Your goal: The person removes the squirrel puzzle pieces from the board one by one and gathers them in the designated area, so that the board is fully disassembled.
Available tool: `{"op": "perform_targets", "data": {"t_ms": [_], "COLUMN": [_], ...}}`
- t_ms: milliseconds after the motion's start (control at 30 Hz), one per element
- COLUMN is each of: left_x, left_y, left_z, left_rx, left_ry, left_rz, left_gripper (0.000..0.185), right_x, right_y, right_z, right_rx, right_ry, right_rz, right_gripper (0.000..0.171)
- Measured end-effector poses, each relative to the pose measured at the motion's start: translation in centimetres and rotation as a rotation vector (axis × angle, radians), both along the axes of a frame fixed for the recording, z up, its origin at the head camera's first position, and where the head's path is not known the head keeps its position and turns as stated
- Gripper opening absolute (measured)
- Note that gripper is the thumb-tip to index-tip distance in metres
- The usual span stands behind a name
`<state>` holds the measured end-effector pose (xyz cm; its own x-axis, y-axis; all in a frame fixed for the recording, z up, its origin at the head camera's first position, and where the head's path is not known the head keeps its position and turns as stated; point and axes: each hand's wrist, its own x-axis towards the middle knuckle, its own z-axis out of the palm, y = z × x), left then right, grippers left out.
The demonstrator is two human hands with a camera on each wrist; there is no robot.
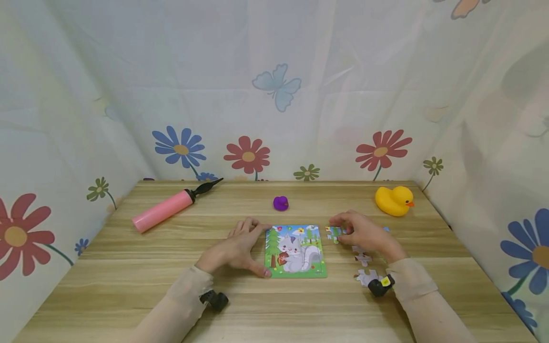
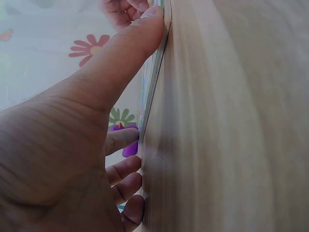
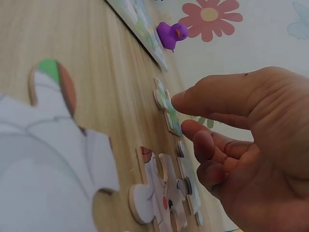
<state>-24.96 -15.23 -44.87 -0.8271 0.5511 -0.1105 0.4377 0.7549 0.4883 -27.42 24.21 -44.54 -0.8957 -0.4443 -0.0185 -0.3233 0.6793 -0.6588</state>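
A square cat jigsaw board [image 1: 296, 251] lies flat on the wooden table [image 1: 128, 267]. My left hand [image 1: 262, 250] braces its left edge: the thumb sits at the near corner and the straight fingers at the far corner. The left wrist view shows the thumb [image 2: 120, 63] lying along the thin board edge [image 2: 154, 72]. My right hand [image 1: 340, 227] hovers right of the board, fingertips touching a loose green piece [image 1: 332, 234]. From the right wrist, that piece [image 3: 166, 108] lies flat by my loosely curled fingers [image 3: 193, 130]. More loose pieces [image 1: 364, 267] lie under my right wrist.
A yellow rubber duck [image 1: 393, 200] sits at the back right, and a small purple duck [image 1: 280, 203] sits behind the board. A pink hand pump [image 1: 165, 211] lies at the back left. Flowered curtain walls close in the table on three sides.
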Motion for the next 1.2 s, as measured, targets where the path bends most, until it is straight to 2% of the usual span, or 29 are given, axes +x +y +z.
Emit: {"op": "perform_targets", "data": {"t_ms": [267,700,933,1200], "left_x": [-0.1,0.1,0.1,0.1], "left_y": [-0.1,-0.1,0.0,0.0], "left_z": [-0.2,-0.1,-0.1,-0.1], "left_rx": [0.000,-0.001,-0.002,-0.001], "left_ry": [0.004,0.002,0.006,0.008], "left_rz": [0.003,0.004,0.006,0.004], "left_gripper": [0.125,0.125,0.125,0.124], "right_x": [0.4,1.1,1.2,1.3], "right_y": [-0.4,-2.1,-3.4,-4.6], "right_z": [1.2,2.7,2.2,1.0], "right_rx": [-0.054,-0.131,-0.169,-0.141], "right_ry": [0.014,0.057,0.067,0.050], "right_rz": [0.031,0.069,0.088,0.151], "right_gripper": [0.055,0.058,0.059,0.063]}}
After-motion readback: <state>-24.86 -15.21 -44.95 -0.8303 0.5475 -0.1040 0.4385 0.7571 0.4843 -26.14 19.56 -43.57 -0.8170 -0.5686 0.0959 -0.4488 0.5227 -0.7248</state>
